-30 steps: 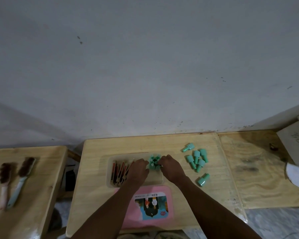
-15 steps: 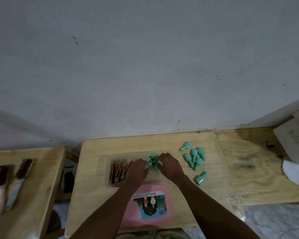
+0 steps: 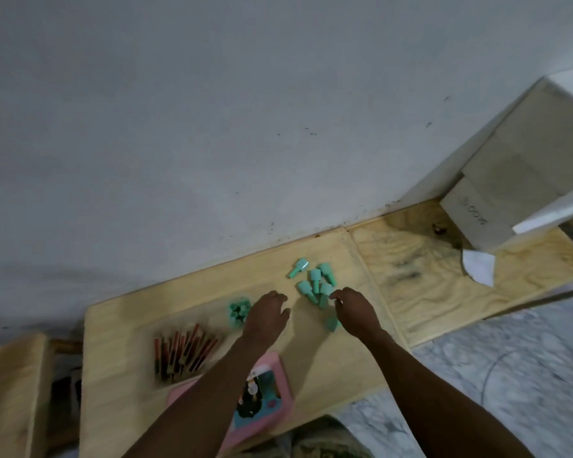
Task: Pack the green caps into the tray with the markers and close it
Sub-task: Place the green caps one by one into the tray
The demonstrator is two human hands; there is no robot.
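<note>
Right hand w/ fingers curled but empty at near edge of loose green caps, left hand slack btwn those & tray w/ markers; best pinch several together, drop beside packed caps.

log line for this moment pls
stage: fetching caps | right hand: at loose green caps | left hand: beside tray caps | pink lid: off

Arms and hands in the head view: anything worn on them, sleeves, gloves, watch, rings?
Both forearms are bare as far as the frame shows, with no sleeves in view. The left hand and right hand wear no gloves. No watch or bracelet shows; motion blur hides any rings.
</note>
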